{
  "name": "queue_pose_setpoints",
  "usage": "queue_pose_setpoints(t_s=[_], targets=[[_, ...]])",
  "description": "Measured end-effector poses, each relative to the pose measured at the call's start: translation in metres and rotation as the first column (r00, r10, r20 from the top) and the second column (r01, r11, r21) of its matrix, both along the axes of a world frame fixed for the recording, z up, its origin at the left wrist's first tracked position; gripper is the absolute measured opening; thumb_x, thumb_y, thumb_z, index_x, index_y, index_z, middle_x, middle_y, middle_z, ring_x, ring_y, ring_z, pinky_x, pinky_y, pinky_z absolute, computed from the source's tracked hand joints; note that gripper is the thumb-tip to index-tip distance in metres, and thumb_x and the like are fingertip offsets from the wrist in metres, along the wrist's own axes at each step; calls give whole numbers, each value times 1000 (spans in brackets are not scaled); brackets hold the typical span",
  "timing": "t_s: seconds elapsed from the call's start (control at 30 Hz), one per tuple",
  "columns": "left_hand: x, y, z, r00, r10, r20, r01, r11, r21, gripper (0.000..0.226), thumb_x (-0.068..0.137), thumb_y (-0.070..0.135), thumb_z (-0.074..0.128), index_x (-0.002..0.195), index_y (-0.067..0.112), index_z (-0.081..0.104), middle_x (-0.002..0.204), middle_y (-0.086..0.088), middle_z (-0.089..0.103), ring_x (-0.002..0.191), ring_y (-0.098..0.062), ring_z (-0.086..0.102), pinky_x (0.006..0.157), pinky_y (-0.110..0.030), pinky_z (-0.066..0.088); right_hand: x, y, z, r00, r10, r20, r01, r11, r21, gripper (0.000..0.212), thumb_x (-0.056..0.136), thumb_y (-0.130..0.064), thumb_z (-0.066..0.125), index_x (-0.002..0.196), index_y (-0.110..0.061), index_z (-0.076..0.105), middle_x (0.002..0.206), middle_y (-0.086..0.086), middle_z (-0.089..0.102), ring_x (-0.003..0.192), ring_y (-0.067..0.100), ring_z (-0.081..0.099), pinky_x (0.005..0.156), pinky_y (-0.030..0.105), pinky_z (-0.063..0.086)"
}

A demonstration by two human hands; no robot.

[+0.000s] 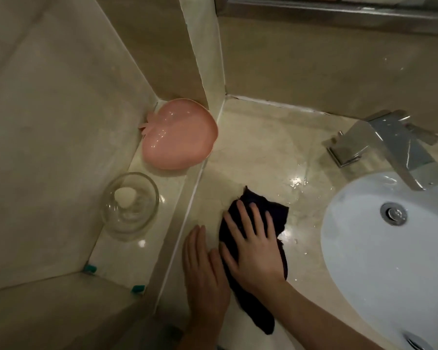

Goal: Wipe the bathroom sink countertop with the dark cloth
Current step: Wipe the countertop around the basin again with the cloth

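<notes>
The fingers [243, 218] of my right hand [253, 248] are spread straight and pressed flat on the dark cloth [276, 218], gripping nothing. The cloth lies crumpled on the beige stone surface [258, 147], left of the sink basin, with a long tail trailing back toward me under my wrist. My left hand [202, 269] lies flat on the bare surface just beside the cloth, fingers straight and close together, its thumb side touching my right hand.

Beyond the cloth, toward the back wall, the surface is wet, with small puddles catching the light. To the right sits the white oval sink basin [364, 261] with a metal drain [393, 213] in its floor. A chrome faucet [379, 145] with an angular spout stands behind the basin.

To my left, across a pale seam, runs a narrow ledge [167, 198] in the corner of the tiled walls. On it rests a pink apple-shaped dish [178, 135], tilted against the wall corner. Nearer to me on the same ledge stands a clear glass bowl [129, 205] holding a pale oval piece of soap [125, 196].
</notes>
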State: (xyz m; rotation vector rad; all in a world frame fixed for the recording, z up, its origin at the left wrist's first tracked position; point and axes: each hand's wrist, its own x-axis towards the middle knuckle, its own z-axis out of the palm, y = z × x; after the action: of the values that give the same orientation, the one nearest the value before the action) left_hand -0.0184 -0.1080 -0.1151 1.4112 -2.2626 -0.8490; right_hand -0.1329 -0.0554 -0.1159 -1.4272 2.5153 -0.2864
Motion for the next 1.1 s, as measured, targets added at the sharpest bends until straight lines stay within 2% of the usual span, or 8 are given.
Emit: queue_pose_setpoints(t_s=[0.13, 0.27, 0.43, 0.57, 0.67, 0.77, 0.97, 1.1], targets=[[1, -3, -7, 1000, 9, -11, -10, 999, -45, 50, 106, 39, 23, 148, 18, 41, 150, 6, 42, 141, -7, 32, 114, -34, 32, -29, -47, -2, 999, 51, -16, -51, 997, -51, 63, 101, -51, 35, 157, -23, 32, 167, 7, 18, 154, 32, 13, 124, 52, 12], [-1, -3, -6, 1000, 1, -26, -3, 995, -98, 48, 101, 25, 32, 140, 9, 53, 146, -5, 50, 134, -23, 45, 111, -36, 36, -86, -84, -3, 998, 51, -43, -54, 996, -72, 59, 100, -50, 37, 154, -26, 39, 166, 4, 22, 152, 30, 21, 124, 48, 11], [0, -5, -2, 1000, -22, 14, 23, 996, -83, 48, 100, 25, 33, 141, 10, 52, 147, -4, 47, 135, -23, 43, 112, -31, 31, -159, -39, -2, 966, -233, -110, 228, 972, -62, 57, 100, -49, 34, 152, -26, 41, 164, 5, 27, 149, 32, 27, 122, 50, 15], [0, -5, 3, 998, -52, 28, 54, 997, -56, 48, 101, 26, 31, 143, 13, 50, 148, -2, 44, 136, -21, 42, 112, -30, 31, -128, 17, 4, 909, -408, -86, 400, 912, -94, 56, 101, -40, 36, 152, -16, 41, 164, 11, 27, 148, 36, 26, 121, 52, 20], [-1, -7, 2, 998, -43, 40, 45, 997, -59, 47, 100, 24, 32, 140, 10, 52, 146, -6, 48, 133, -25, 45, 110, -37, 36, -44, 36, 6, 950, -305, -65, 302, 952, -52, 59, 100, -40, 37, 154, -15, 39, 165, 12, 24, 151, 35, 22, 122, 51, 19], [-1, -6, 0, 997, -23, 75, 26, 999, -40, 49, 100, 28, 30, 143, 13, 50, 147, -5, 49, 135, -22, 42, 111, -36, 36, 7, 28, 7, 992, -122, -27, 121, 993, -13, 60, 101, -44, 38, 156, -21, 34, 167, 7, 19, 154, 28, 14, 123, 49, 17], [-2, -6, -6, 999, -7, 41, 11, 996, -93, 47, 98, 24, 33, 138, 11, 55, 145, -5, 51, 131, -25, 48, 107, -40, 40, -30, -26, 2, 992, 124, -14, -124, 992, -5, 60, 103, -46, 36, 158, -25, 29, 169, 2, 9, 155, 25, 7, 125, 45, 11], [-4, -6, -9, 1000, 1, 17, 3, 979, -203, 47, 99, 22, 32, 132, 4, 61, 140, -11, 56, 125, -30, 53, 105, -40, 40, -91, -92, 1, 996, 87, -21, -89, 994, -69, 62, 102, -50, 30, 159, -27, 23, 168, 5, 14, 154, 28, 12, 126, 42, 4]])
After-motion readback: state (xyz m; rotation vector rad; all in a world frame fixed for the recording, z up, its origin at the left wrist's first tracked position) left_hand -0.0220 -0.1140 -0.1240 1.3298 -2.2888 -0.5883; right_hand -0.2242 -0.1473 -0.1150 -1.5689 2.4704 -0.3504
